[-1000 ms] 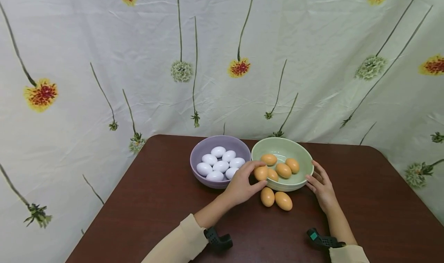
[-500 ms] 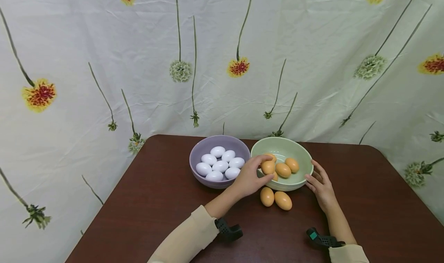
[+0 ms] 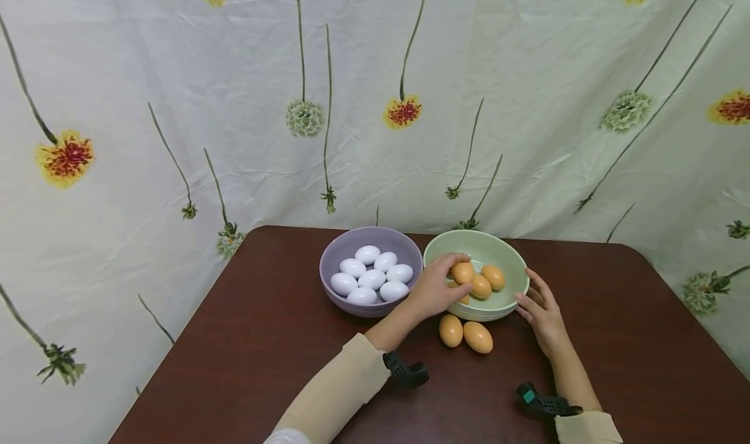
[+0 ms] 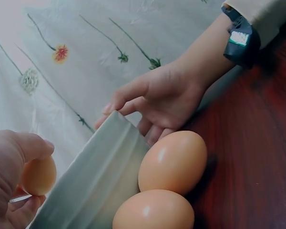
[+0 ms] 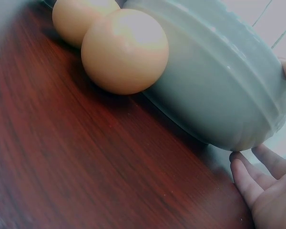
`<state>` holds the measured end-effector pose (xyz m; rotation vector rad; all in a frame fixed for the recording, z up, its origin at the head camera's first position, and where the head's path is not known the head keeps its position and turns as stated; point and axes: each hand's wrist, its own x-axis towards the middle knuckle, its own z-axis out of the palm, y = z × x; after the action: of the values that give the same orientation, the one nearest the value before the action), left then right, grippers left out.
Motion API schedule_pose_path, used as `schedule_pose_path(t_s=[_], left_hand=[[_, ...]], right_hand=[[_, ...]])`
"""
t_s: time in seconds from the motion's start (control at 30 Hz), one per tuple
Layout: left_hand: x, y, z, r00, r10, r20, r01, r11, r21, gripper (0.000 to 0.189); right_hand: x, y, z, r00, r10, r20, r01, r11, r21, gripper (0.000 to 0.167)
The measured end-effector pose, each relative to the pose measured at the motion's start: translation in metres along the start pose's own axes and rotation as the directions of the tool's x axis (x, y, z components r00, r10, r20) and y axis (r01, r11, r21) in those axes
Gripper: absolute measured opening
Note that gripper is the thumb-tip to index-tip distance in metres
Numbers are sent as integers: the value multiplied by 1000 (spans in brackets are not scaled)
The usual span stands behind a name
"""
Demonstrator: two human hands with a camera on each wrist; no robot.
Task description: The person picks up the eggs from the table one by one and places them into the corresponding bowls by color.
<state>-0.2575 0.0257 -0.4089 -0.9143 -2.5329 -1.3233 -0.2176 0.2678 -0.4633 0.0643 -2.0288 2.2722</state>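
Note:
My left hand [image 3: 435,289] is over the near-left side of a light green bowl [image 3: 511,262], pinching a brown egg [image 3: 463,273] between thumb and fingers. In the left wrist view this egg [image 4: 40,175] shows just past the bowl's rim. Several more brown eggs [image 3: 493,277] lie in the bowl, some partly hidden by the hand. At the bowl's right side my right hand [image 3: 546,320] grips the wall, its thumb at the rim and other fingertips low on the outside. Two brown eggs [image 3: 450,331] [image 3: 478,337] lie on the table in front of the bowl.
A purple bowl [image 3: 329,281] with several white eggs [image 3: 372,279] stands directly left of the green one. Both are near the back of the dark red-brown table [image 3: 263,340]. Behind hangs a pale flower-printed cloth [image 3: 246,73].
My left hand has carried the held egg rightward and slightly back, from the green bowl's near-left rim to over the eggs inside. The right hand has stayed at the bowl.

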Motion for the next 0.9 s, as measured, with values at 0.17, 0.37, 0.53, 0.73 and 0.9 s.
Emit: schedule_pose_path(t_s=[0.17, 0.37, 0.53, 0.73, 0.9], left_hand=[[10, 0, 5, 999, -54, 5, 53, 997, 60, 47], [20, -2, 10, 994, -103, 24, 98, 984, 149, 46], [25, -4, 12, 987, -153, 57, 140, 973, 185, 47], [32, -1, 13, 969, -221, 108, 183, 941, 284, 43], [37, 0, 18, 950, -285, 132, 210, 889, 406, 42]], right_hand=[[0, 0, 0, 1000, -3, 2, 3, 1000, 8, 59], [0, 0, -1, 1000, -6, 6, 6, 1000, 11, 58], [0, 1, -1, 1000, -2, 4, 2, 1000, 11, 58], [1, 0, -1, 1000, 0, -1, 0, 1000, 12, 59], [0, 0, 0, 1000, 0, -6, 0, 1000, 14, 59]])
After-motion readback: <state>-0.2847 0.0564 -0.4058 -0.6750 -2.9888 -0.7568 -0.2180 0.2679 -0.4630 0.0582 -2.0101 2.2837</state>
